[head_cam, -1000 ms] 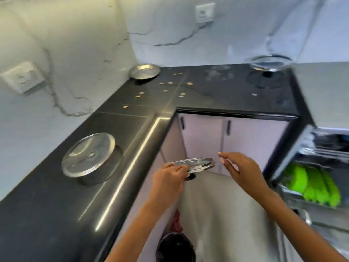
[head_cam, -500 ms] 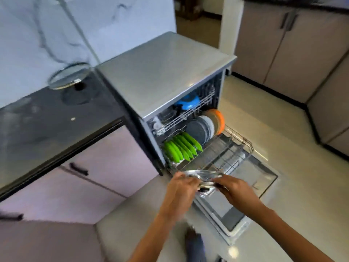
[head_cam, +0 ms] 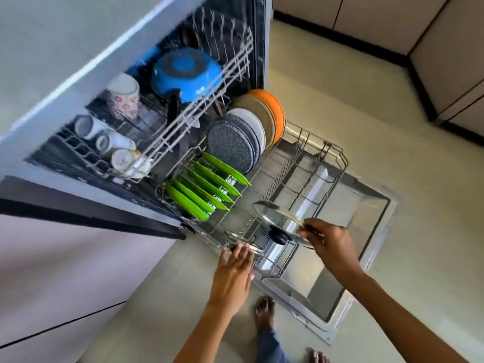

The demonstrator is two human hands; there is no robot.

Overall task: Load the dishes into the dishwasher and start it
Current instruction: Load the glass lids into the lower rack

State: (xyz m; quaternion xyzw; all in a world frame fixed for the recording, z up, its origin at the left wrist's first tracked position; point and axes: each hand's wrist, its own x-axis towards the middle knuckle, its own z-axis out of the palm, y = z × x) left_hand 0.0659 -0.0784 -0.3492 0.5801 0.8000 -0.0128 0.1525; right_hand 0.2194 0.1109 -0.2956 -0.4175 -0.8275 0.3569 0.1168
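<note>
The dishwasher point(head_cam: 65, 82) stands open with its lower rack point(head_cam: 322, 163) pulled out over the lowered door point(head_cam: 366, 231). My right hand point(head_cam: 332, 244) pinches the rim of a glass lid point(head_cam: 275, 214) with a black knob, held tilted just above the front of the lower rack. My left hand point(head_cam: 233, 271) reaches in with straight fingers, its tips touching the rim of a second glass lid point(head_cam: 242, 238) lying at the rack's front left corner. Several green plates point(head_cam: 201, 195) and round grey, white and orange plates point(head_cam: 235, 142) stand in the rack behind.
The upper rack point(head_cam: 199, 111) holds a blue pan point(head_cam: 186, 72) and several cups point(head_cam: 115, 142). The right half of the lower rack shows bare wire. Pale cabinet fronts point(head_cam: 52, 271) are at the left. My bare feet point(head_cam: 264, 310) stand on the floor by the door's edge.
I turned from the counter and bent down to the dishwasher. The glass lid passed from my left hand to my right, and my left hand moved to the rack's front corner.
</note>
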